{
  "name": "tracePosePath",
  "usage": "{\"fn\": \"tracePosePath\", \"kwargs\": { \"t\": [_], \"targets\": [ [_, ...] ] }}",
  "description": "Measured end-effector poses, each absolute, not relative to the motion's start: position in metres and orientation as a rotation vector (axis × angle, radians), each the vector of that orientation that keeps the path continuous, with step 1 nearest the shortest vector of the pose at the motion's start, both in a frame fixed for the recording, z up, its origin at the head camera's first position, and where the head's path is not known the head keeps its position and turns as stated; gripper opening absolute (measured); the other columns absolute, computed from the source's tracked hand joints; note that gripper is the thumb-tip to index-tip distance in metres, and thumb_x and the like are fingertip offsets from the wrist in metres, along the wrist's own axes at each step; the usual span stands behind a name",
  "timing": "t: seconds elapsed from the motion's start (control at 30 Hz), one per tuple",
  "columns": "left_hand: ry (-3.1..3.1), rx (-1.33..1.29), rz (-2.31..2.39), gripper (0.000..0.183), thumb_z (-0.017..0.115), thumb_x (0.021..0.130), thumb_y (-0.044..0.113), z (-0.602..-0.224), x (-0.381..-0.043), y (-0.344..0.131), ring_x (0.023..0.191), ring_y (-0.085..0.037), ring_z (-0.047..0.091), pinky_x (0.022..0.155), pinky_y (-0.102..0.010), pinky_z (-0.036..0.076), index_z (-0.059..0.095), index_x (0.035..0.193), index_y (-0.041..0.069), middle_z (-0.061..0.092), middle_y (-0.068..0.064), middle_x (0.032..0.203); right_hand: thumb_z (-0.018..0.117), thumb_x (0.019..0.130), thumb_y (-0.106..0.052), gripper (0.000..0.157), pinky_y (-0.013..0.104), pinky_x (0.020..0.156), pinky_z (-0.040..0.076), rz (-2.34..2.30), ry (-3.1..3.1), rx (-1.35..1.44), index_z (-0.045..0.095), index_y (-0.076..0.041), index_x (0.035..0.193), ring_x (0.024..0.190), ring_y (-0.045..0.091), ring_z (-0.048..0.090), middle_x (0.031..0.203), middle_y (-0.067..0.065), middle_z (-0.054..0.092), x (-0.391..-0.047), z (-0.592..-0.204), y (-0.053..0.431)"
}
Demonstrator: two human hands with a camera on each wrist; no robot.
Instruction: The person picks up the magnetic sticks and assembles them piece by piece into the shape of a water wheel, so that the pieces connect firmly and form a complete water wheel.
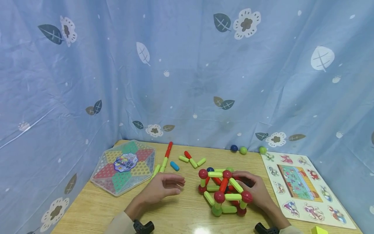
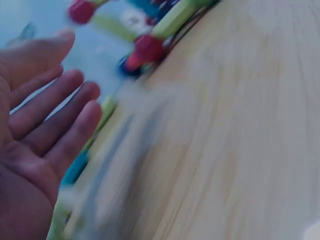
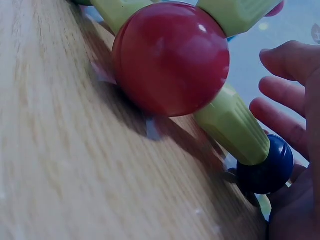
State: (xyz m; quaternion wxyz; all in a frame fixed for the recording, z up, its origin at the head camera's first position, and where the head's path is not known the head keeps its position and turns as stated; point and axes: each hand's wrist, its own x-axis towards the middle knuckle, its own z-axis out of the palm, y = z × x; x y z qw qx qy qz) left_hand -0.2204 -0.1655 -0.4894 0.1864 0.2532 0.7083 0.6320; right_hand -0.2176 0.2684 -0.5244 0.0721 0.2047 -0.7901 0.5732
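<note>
On the table stands a frame built of toy building rods and balls (image 1: 223, 186), mostly yellow-green and red rods joined by dark red, green and blue balls. My right hand (image 1: 257, 191) is at its right side, fingers loosely bent and partly hidden behind it. In the right wrist view, those fingers curve without closing round anything, near a dark blue ball (image 3: 265, 165) and a yellow-green rod (image 3: 234, 127). A dark red ball (image 3: 172, 59) looms closest there. My left hand (image 1: 159, 189) hovers left of the frame, empty, palm facing it, fingers spread in the left wrist view.
Loose rods (image 1: 174, 166) in yellow-green, red and blue lie behind my left hand. A hexagonal board game box (image 1: 124, 167) is at the left. Several loose balls (image 1: 243, 150) sit by the curtain. A picture puzzle board (image 1: 295, 204) lies at right, a yellow block (image 1: 319, 230) near the front.
</note>
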Motion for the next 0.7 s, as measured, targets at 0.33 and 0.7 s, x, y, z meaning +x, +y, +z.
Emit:
{"fn": "tracePosePath", "kwargs": {
  "t": [0.33, 0.7],
  "targets": [
    [2.138, 0.748, 1.765, 0.042, 0.068, 0.105, -0.001, -0.475, -0.211, -0.272, 0.124, -0.029, 0.075, 0.102, -0.033, 0.062, 0.061, 0.146, -0.011, 0.064, -0.041, 0.139, 0.069, 0.106, -0.003, 0.024, 0.016, 0.103, 0.054, 1.757, -2.359, 0.619, 0.078, -0.007, 0.128, 0.124, 0.003, 0.07, 0.13, 0.002, 0.079, -0.219, -0.523, 0.267],
    [2.853, 0.614, 1.239, 0.035, 0.085, 0.097, 0.018, -0.479, -0.21, -0.238, 0.086, -0.003, 0.072, 0.074, -0.023, 0.062, 0.078, 0.128, 0.003, 0.081, 0.0, 0.102, 0.071, 0.105, -0.004, 0.022, 0.016, 0.101, 0.055, 1.742, -2.386, 0.581, 0.078, -0.006, 0.126, 0.121, 0.002, 0.07, 0.128, 0.001, 0.079, -0.217, -0.523, 0.267]
  ]
}}
